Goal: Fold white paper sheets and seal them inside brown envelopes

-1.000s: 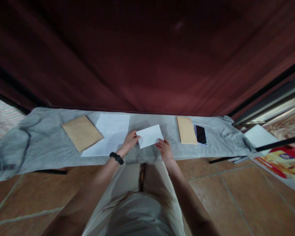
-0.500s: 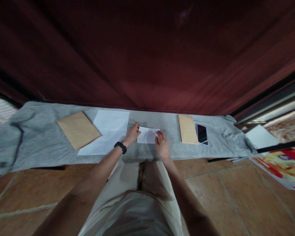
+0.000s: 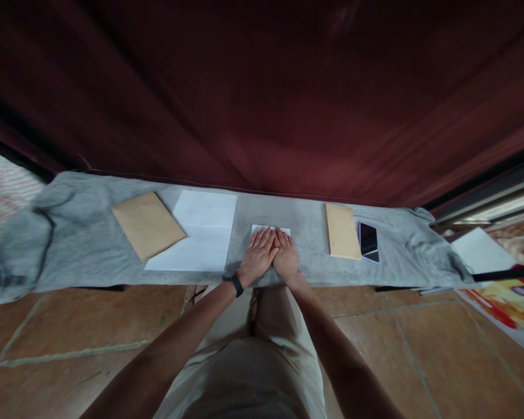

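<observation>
i have both hands down on a small white paper (image 3: 256,228), which lies on the grey, cloth-covered surface (image 3: 305,216) near the middle of the view; only its far edge and corners show past the fingertips. i judge the step in hand to be pressing or smoothing it flat. the next move, to my mind, calls for easing the palms up evenly so that the paper does not skid.

the left hand (image 3: 257,256) lies palm down, fingers straight and close together, gripping nothing; its thumb reaches across to the right hand (image 3: 284,253). that one nearly mirrors it, fingers extended and slanting inward, also without a grip. the forearms (image 3: 201,326) run in from the near side and converge, with a dark wristband (image 3: 234,283) on the left.

to the left lie a creased white sheet (image 3: 207,235) and a brown envelope (image 3: 149,226) overlapping it; to the right, a tan packet (image 3: 342,231) with a phone (image 3: 369,240) just beside it.
</observation>
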Available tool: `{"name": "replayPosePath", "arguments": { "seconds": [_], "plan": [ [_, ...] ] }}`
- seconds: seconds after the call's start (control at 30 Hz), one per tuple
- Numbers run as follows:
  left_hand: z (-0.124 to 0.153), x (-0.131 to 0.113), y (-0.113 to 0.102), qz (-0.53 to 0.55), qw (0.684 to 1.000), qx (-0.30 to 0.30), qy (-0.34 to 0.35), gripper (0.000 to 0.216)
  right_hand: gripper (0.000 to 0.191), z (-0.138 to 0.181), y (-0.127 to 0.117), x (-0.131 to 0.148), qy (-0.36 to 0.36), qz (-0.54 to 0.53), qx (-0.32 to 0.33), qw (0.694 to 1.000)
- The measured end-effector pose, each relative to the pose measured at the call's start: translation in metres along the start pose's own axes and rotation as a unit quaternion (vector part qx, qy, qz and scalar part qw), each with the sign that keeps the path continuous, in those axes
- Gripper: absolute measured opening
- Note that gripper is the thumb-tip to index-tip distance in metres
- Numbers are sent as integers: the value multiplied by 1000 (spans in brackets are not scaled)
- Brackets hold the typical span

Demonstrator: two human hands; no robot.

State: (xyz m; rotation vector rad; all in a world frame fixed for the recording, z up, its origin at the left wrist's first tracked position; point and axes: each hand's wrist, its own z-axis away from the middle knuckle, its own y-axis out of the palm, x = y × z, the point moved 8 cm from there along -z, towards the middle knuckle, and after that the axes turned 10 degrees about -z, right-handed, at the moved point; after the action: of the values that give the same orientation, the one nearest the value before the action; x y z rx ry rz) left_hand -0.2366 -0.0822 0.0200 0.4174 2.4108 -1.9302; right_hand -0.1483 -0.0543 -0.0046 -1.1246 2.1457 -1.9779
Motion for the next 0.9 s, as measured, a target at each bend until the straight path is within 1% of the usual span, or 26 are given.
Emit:
{"name": "replayPosePath", "arguments": {
  "seconds": [0.07, 0.17, 0.23, 0.37, 0.47, 0.63, 0.73, 0.83, 0.9],
  "plan": [
    [2, -2, 7, -5, 1000, 6, -14, 60, 53, 0, -1, -1, 7, 8, 2, 1000],
    [3, 3, 10, -11, 1000, 5, -19, 61, 53, 1, -2, -2, 19, 5, -4, 1000],
    [4, 10, 10, -19, 1000, 4, -24, 61, 52, 1, -3, -4, 23, 1, -10, 1000],
    [8, 28, 9, -42, 997, 10, -63, 61, 53, 4, -7, -11, 35, -2, -32, 999],
    [11, 34, 9, -51, 995, 18, -82, 64, 55, 9, -11, -20, 43, -2, -45, 998],
    [12, 35, 9, -52, 994, 17, -96, 65, 56, 18, -17, -37, 52, 7, -48, 997],
    [12, 34, 9, -53, 994, 10, -96, 65, 54, 21, -20, -43, 55, 11, -53, 997],
    [12, 35, 11, -55, 994, 6, -95, 65, 53, 20, -24, -40, 67, 9, -78, 995],
    [12, 35, 12, -56, 994, 5, -96, 65, 53, 18, -26, -32, 63, 6, -88, 994]
  ]
}}
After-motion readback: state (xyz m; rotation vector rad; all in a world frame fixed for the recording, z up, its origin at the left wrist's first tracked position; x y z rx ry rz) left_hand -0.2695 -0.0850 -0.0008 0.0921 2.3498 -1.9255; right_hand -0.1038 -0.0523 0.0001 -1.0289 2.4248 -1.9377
